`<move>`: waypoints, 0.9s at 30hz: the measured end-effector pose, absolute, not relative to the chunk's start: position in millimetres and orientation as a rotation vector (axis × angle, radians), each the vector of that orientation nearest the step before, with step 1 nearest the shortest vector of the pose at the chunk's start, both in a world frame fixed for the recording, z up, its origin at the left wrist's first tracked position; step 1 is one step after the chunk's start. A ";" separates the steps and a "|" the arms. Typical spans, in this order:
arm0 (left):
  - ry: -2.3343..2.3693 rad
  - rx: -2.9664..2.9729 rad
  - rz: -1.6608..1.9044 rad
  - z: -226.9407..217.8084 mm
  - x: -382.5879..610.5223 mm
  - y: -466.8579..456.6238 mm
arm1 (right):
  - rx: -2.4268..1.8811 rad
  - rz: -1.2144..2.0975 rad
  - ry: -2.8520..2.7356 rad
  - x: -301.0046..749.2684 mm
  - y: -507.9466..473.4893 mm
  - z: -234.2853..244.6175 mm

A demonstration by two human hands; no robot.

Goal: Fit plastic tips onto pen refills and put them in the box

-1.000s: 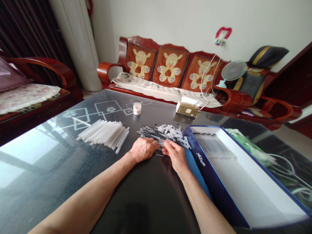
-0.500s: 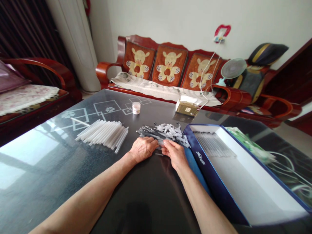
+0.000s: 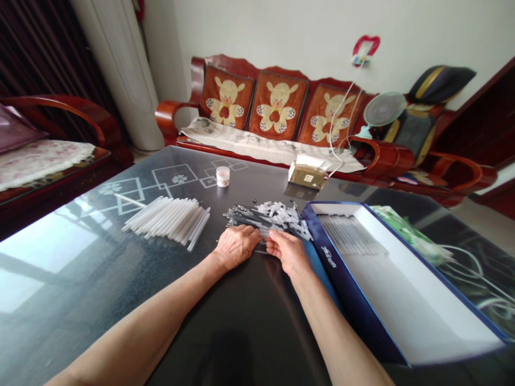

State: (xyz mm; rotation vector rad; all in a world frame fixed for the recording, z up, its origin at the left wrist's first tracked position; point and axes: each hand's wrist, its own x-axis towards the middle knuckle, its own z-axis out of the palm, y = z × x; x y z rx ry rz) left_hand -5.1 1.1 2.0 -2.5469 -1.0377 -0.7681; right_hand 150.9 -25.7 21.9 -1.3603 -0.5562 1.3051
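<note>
While the left hand point(image 3: 237, 246) lies flat on the glass-topped counter point(image 3: 245, 327), just beside a heap of grey and white plastic parts point(image 3: 267, 215), the right hand point(image 3: 287, 252) curls at the heap's near edge, touching it; can't tell if it's gripping anything. Loose white plastic tubes point(image 3: 167, 221) lie left of the heap. Open blue-rimmed box point(image 3: 386, 284) sits right, clear tubes point(image 3: 350, 235) inside.

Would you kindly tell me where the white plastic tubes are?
In the head view, the white plastic tubes lie on the glass tabletop, left of the left hand and the pile of small parts.
</note>
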 end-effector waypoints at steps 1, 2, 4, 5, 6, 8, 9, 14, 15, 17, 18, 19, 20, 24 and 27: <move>-1.035 -2.545 -0.771 1.3 -4.7 0.8 | -1.363 1.318 -0.555 151.9 -25.8 22.1; -1.026 -2.547 -0.772 0.7 -4.6 0.6 | -1.366 1.337 -0.555 153.0 -25.9 22.4; -0.999 -2.557 -0.771 -0.3 -4.9 0.6 | -1.365 1.378 -0.563 155.2 -26.5 23.3; -0.989 -2.561 -0.770 -0.7 -5.2 0.5 | -1.359 1.398 -0.569 156.1 -26.8 23.8; -0.984 -2.562 -0.769 -0.9 -5.4 0.4 | -1.353 1.411 -0.572 156.8 -27.0 24.3; -0.992 -2.556 -0.765 -0.9 -5.4 -0.1 | -1.348 1.420 -0.568 157.5 -27.3 25.3; -1.001 -2.553 -0.760 -0.8 -5.2 -0.4 | -1.349 1.419 -0.561 157.4 -27.4 25.7; -1.041 -2.561 -0.711 -1.0 -2.9 -2.2 | -1.368 1.403 -0.535 155.0 -27.3 25.9; -1.047 -2.566 -0.701 -1.5 -2.5 -2.6 | -1.375 1.395 -0.541 154.5 -27.4 25.6; -1.056 -2.569 -0.693 -2.5 -2.2 -3.1 | -1.395 1.369 -0.558 153.8 -27.5 25.1; -1.055 -2.566 -0.697 -2.7 -2.4 -3.1 | -1.403 1.357 -0.564 153.8 -27.6 25.1; -1.052 -2.561 -0.708 -2.3 -2.8 -2.8 | -1.407 1.352 -0.567 153.9 -27.7 25.5; -1.045 -2.556 -0.727 -1.5 -3.5 -2.2 | -1.398 1.357 -0.573 154.1 -27.7 26.2; -1.028 -2.551 -0.840 6.7 -7.1 2.0 | -1.252 1.361 -0.700 155.6 -28.0 29.4; -1.064 -2.565 -0.901 12.4 -8.1 3.4 | -1.111 1.297 -0.879 156.8 -28.4 26.8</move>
